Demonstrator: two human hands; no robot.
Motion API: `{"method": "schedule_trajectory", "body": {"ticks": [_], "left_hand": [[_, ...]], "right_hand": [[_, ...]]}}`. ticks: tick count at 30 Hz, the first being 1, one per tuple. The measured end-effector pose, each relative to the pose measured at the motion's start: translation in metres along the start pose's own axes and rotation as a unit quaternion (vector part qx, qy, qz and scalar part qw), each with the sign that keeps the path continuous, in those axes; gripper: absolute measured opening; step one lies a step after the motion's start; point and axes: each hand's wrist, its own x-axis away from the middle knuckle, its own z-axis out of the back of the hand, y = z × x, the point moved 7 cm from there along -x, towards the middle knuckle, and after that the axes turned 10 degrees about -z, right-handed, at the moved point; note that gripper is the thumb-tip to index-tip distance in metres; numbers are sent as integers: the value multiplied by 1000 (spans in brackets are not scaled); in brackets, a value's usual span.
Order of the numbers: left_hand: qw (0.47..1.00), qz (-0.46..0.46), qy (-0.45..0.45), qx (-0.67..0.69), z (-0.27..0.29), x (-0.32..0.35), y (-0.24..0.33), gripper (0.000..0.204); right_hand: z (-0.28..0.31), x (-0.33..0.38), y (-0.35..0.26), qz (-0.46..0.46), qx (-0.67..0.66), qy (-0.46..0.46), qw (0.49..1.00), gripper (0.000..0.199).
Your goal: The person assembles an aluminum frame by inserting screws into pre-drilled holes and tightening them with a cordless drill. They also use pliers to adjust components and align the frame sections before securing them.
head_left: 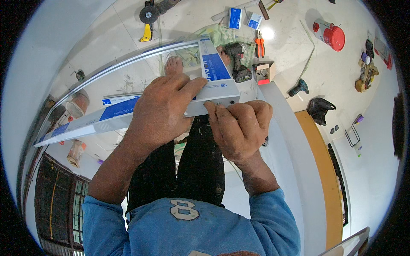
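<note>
A white metal frame with blue printed film lies across in front of me, its near corner between my hands. My left hand is closed over the near bar just left of that corner, thumb along its top. At the bar's end face, beside a small dark hole, the fingers of my right hand are pinched together against the edge. Whatever small thing they hold is hidden. Beyond the corner, a cordless drill lies on the floor next to a small open box.
Orange-handled pliers and blue-white boxes lie farther off. An angle grinder is at the far left, and a red-lidded bucket lies at the far right. A second power tool and a black bag are right.
</note>
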Motion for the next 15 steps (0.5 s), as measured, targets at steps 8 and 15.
{"method": "schedule_trajectory", "body": {"ticks": [8,15], "left_hand": [[999,19,-22,30,-2,1,1,67],[1000,-6,0,-8,-1,1,1,67]], "right_hand": [[-1,-5,10,-35,-34,-22,999,35],[2,-7,24,-132,-116,-37,984,30]]}}
